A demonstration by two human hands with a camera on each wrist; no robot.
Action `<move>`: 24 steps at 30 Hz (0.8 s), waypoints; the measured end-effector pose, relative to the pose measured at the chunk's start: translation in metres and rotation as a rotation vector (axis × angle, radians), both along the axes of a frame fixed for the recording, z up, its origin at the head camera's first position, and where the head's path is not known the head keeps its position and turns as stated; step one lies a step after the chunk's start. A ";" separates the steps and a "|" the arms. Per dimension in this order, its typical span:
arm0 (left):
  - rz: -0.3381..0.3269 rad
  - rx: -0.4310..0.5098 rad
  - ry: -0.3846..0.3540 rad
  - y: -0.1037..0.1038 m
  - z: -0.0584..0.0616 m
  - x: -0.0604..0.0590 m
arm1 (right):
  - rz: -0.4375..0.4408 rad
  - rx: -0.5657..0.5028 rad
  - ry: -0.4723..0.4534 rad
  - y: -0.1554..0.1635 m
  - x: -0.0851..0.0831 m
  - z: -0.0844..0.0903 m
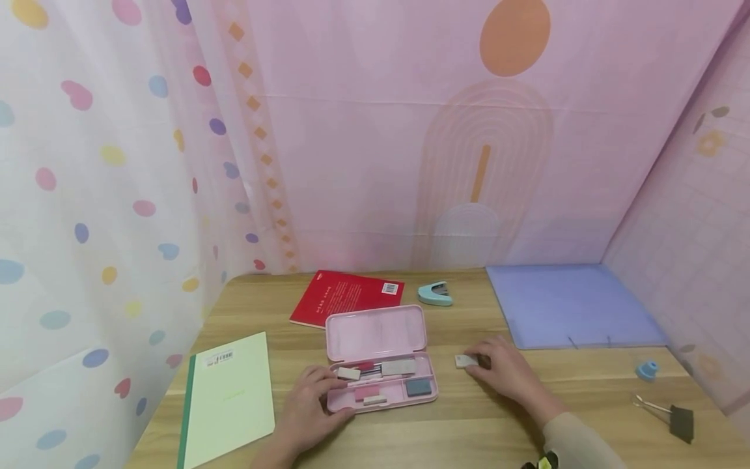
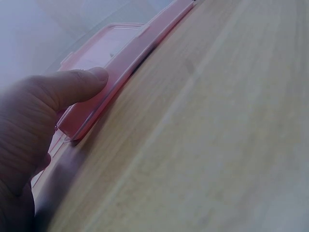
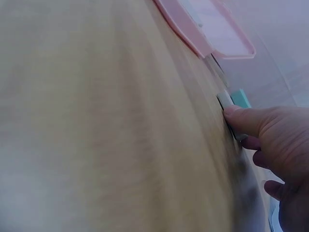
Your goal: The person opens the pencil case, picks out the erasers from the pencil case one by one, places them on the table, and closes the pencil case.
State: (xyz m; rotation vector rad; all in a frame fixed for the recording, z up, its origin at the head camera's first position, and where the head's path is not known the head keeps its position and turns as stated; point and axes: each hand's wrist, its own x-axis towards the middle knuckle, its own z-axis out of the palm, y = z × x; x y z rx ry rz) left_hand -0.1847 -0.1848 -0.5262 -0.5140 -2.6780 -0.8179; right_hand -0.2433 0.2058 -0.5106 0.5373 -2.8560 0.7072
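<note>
A pink pencil case (image 1: 387,407) lies with its lid raised toward the back of the table. Inside are a white eraser (image 1: 348,373) at the left end, a long grey-white block (image 1: 398,367), a pink eraser (image 1: 367,392), a small white eraser (image 1: 375,400) and a dark blue-grey eraser (image 1: 418,387). My left hand (image 1: 310,407) grips the case's left end, its thumb (image 2: 87,87) against the front wall and the other fingers over the far side. To the right of the case, my right hand (image 1: 506,371) pinches a pale grey-white eraser (image 1: 465,361) low at the tabletop.
Behind the case lie a red book (image 1: 346,296) and a light blue stapler (image 1: 435,294). A pale green notebook (image 1: 231,397) is at the left. On the right are a blue folder (image 1: 574,306), a small blue cone-shaped piece (image 1: 647,370) and a black binder clip (image 1: 681,423).
</note>
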 end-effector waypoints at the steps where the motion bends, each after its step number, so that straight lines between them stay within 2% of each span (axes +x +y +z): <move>1: 0.003 -0.001 -0.006 0.000 0.000 0.000 | 0.004 -0.005 -0.004 -0.001 -0.004 0.000; 6: 0.018 -0.004 -0.036 -0.001 -0.001 -0.001 | 0.008 -0.028 -0.041 -0.004 -0.023 0.003; 12: 0.021 -0.008 -0.041 0.000 -0.002 0.000 | -0.032 -0.047 -0.068 -0.009 -0.037 0.003; 24: 0.015 -0.002 -0.056 0.001 0.002 0.002 | -0.057 -0.067 -0.073 -0.011 -0.040 0.002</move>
